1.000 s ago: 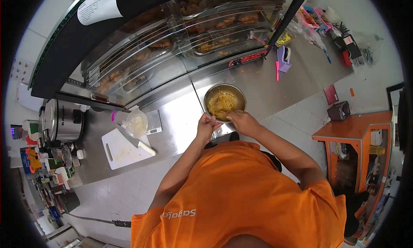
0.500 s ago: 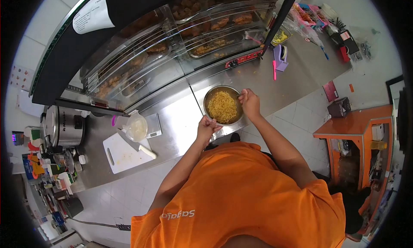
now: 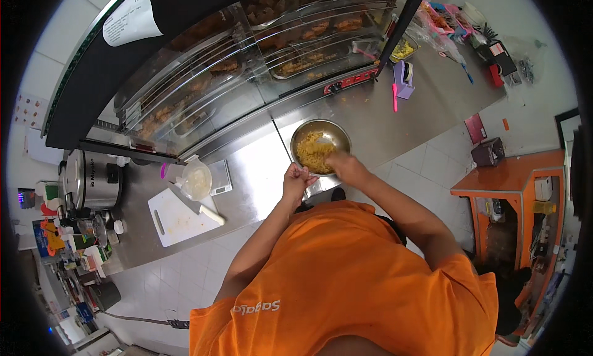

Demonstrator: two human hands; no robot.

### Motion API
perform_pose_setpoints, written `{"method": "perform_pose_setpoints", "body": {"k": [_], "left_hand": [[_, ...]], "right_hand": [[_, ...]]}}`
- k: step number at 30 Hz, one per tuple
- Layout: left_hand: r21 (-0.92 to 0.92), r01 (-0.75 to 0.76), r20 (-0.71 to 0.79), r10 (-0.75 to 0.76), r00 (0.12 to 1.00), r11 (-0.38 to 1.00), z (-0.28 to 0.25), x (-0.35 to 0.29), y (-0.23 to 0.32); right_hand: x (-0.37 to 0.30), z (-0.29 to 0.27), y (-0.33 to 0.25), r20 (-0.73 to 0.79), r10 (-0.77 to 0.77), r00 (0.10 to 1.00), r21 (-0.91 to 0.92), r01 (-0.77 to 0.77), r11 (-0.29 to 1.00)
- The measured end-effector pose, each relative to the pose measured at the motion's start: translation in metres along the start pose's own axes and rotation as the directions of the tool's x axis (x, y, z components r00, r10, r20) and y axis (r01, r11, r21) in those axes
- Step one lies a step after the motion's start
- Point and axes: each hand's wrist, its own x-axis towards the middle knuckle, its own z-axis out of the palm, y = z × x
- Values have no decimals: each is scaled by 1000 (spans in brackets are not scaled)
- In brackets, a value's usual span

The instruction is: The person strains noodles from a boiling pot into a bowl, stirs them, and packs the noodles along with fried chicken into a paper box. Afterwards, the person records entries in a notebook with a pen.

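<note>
A round metal bowl (image 3: pixel 343 137) holding yellow crumbly food (image 3: pixel 314 152) stands by the near edge of the steel counter. My left hand (image 3: pixel 298 182) is closed on its near left rim, thumb and fingers pinched there. Over the near right side of the bowl, my right hand (image 3: pixel 343 165) is closed, with its fingers down at the food. What it grips, if anything, is hidden by the hand and by blur. Some bare metal of the bowl's bottom shows beside the food.
To the left lie a white cutting board (image 3: pixel 176 223), a white-handled knife (image 3: pixel 212 215), a clear plastic container (image 3: pixel 196 182) and a scale (image 3: pixel 221 175). A glass food display (image 3: pixel 259 78) rises behind the bowl. A purple tape dispenser (image 3: pixel 404 81) sits farther right.
My right hand has moved from the bowl's right rim toward me and left, down over the food. The food has shifted to the left side. My left hand stays on the rim.
</note>
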Motion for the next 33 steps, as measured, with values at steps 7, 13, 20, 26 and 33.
{"method": "perform_pose_setpoints", "body": {"k": [7,13,20,26,33], "left_hand": [[55,-47,23,46,999,997,-13,4,-7],[62,-51,24,50,998,997,-9,-2,-4],[36,-75,29,74,997,997,-15,-5,-6],[99,-75,21,73,997,992,-9,6,-7],[118,-118,-51,124,991,986,-22,13,-9]], "right_hand": [[13,-4,-8,-92,197,976,88,-189,978],[0,5,-12,-109,151,983,94,-141,985],[-9,-4,-17,-204,293,934,146,-266,953],[4,2,-8,-300,446,843,190,-405,894],[22,-3,6,-252,576,777,334,-489,806]]}}
